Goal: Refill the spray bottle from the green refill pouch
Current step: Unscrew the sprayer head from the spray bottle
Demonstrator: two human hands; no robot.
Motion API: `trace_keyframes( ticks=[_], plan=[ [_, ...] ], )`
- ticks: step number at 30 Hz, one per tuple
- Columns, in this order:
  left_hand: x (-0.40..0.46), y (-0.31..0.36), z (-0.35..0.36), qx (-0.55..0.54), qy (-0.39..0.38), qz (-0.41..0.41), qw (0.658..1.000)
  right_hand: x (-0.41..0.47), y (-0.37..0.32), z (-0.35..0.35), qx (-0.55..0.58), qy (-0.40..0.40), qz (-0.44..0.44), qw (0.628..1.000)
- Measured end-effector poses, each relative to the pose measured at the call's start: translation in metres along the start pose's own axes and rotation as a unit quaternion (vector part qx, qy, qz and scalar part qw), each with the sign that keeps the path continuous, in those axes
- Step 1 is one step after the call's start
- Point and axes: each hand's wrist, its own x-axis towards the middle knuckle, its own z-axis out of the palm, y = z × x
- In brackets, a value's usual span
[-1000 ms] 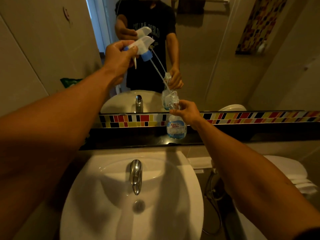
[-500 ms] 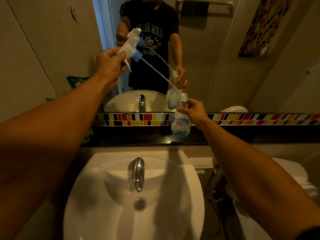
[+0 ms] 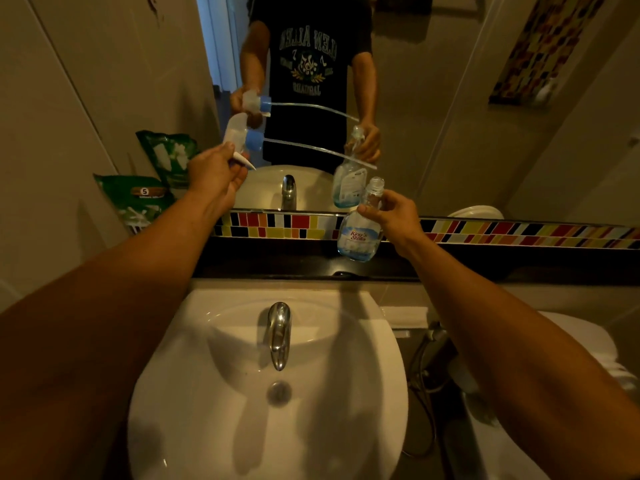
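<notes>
My left hand holds the white spray head with its blue collar. Its long dip tube points right, level, fully out of the bottle. My right hand grips the neck of the clear spray bottle, which has a blue label. The bottle's mouth stands open, and the bottle hangs just above the dark ledge. The green refill pouch leans against the left wall on the ledge, left of my left hand. Its reflection shows in the mirror.
A white sink with a chrome tap lies below my arms. A strip of coloured tiles runs under the mirror. A toilet and a hose sit at the lower right.
My left hand has drawn the spray head left and down, and the dip tube has come clear of the bottle's neck and swung level. The view tilted, bringing the green pouch into sight.
</notes>
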Motion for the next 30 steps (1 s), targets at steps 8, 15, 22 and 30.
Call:
trace_keyframes(
  ticks=[8, 15, 22, 30],
  plan=[
    [0.014, -0.042, -0.037, -0.016, 0.085, -0.041, 0.995, 0.001, 0.014, 0.018, -0.018, -0.024, -0.002, 1.000],
    [0.026, -0.084, -0.070, 0.075, 0.114, -0.082, 0.987, 0.010, 0.012, 0.056, -0.017, -0.072, -0.020, 0.997],
    [0.046, -0.123, -0.095, 0.144, 0.151, -0.108, 0.972, 0.025, 0.021, 0.100, -0.037, -0.106, -0.020, 0.993],
    [0.070, -0.155, -0.121, 0.252, 0.125, -0.132, 0.950, 0.036, 0.024, 0.130, -0.066, -0.112, -0.048, 0.990]
  ],
)
